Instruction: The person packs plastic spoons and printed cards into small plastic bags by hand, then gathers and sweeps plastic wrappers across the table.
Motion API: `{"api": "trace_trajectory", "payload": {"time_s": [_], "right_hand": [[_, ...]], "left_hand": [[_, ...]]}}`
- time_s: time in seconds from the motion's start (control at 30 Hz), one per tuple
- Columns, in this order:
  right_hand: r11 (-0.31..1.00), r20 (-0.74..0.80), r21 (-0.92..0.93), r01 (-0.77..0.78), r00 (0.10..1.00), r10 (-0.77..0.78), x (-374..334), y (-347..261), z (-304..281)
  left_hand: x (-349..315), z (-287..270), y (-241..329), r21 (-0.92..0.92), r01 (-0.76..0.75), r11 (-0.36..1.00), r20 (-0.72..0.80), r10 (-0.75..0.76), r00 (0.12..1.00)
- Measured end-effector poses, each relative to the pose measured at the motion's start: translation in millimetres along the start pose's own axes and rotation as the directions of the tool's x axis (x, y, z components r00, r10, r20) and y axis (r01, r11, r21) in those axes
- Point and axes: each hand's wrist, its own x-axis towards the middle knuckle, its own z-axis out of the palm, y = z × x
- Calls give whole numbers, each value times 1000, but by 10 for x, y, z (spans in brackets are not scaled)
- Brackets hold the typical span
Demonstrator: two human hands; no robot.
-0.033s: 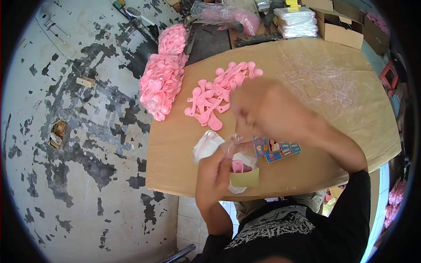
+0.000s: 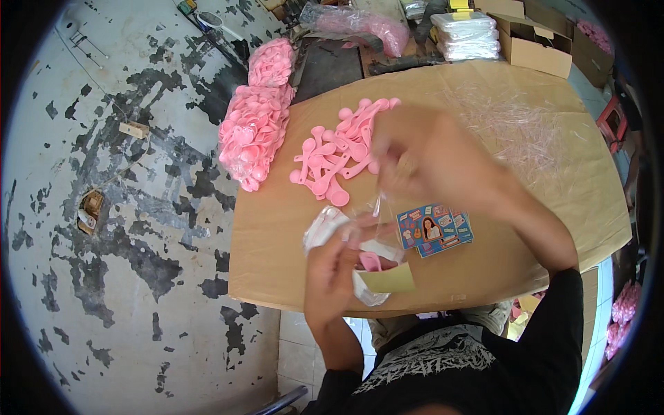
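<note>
- Wall [image 2: 62, 277]: pale, with dark peeling patches, on your left.
- Table [image 2: 266, 266]: covered in brown paper, in front of you.
- Clear strips [image 2: 519, 135]: loosely heaped on the table's right side.
- Bags of pink spoons [image 2: 252, 135]: two, full, at the table's left edge.
- Your right hand [image 2: 429, 149]: raised above the table, fingers bent inward. It is blurred; you cannot tell whether it grips anything.
- Loose pink spoons [image 2: 328, 159]: piled left of your right hand, partly hidden behind it.
- Cardboard box [image 2: 539, 52]: flaps up, at the far right.
- Your left hand [image 2: 330, 273]: thumb and fingers closed on the clear packet, low over the near edge.
- Stack of clear bags [image 2: 469, 38]: just left of the box.
- Printed cards [image 2: 436, 232]: blue, overlapping, just right of the clear packet.
- Clear packet [image 2: 389, 250]: at your left fingertips, between that hand and the cards.
- Yellow-green card [image 2: 387, 279]: at the packet's near end.
- Pink piece [image 2: 371, 261]: at the packet, beside your left fingers.
</note>
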Motion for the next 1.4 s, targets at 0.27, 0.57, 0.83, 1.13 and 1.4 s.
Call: {"api": "trace_trajectory", "payload": {"time_s": [0.27,0.57,0.83,1.13,1.4], "right_hand": [[853,350,-400,-335,805,480,-630,1811,-805],[829,292,245,-503,854,431,-112,821,-343],[700,321,473,-535,845,429,-174,617,346],[705,448,389,-593,790,418,-64,665,175],[711,322,446,-543,839,439,-147,668,169]], "left_hand": [[900,-295,167,-75,29,997,157,-17,987],[1140,-247,-370,-196,-10,981,-45,1,999],[1141,-161,-540,-486,169,857,163,-100,981],[1147,-262,-663,-364,98,926,105,-64,992],[1099,-432,-584,-341,104,934,223,-27,974]]}}
